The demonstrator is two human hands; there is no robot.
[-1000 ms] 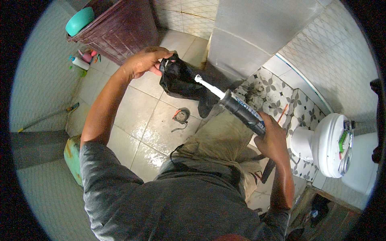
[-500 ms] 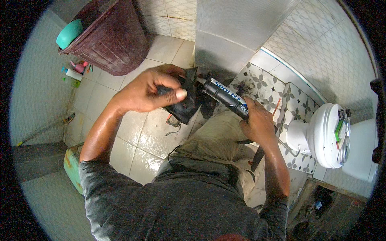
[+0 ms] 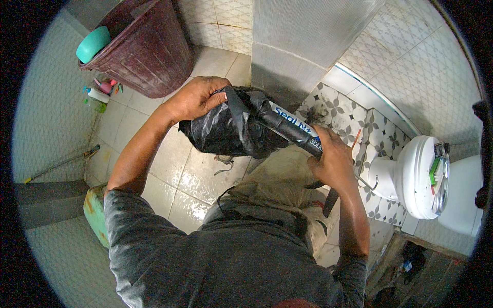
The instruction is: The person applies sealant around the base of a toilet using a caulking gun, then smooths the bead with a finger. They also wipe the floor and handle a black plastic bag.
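My left hand [image 3: 202, 100] pinches the upper edge of a crumpled black plastic bag [image 3: 221, 131], thumb against fingers. My right hand [image 3: 334, 156] is wrapped round the rear of a black and white sealant cartridge [image 3: 290, 126]. The cartridge's front end lies against the bag's open side, and its tip is hidden by the black plastic. Below the right wrist show the dark handle [image 3: 330, 201] of what looks like a caulking gun and a thin rod with a hooked end [image 3: 374, 182].
A maroon tub [image 3: 149, 56] with a teal bowl [image 3: 93, 44] at its rim stands far left, small bottles [image 3: 98, 95] beside it. At right is a white toilet [image 3: 411, 174], with a green brush [image 3: 436, 171] and other items on top. A grey pillar [image 3: 303, 46] rises ahead.
My left hand has moved slightly up and left and now grips the bag's edge. The bag has spread wider and covers the cartridge's front end. My right hand has barely shifted.
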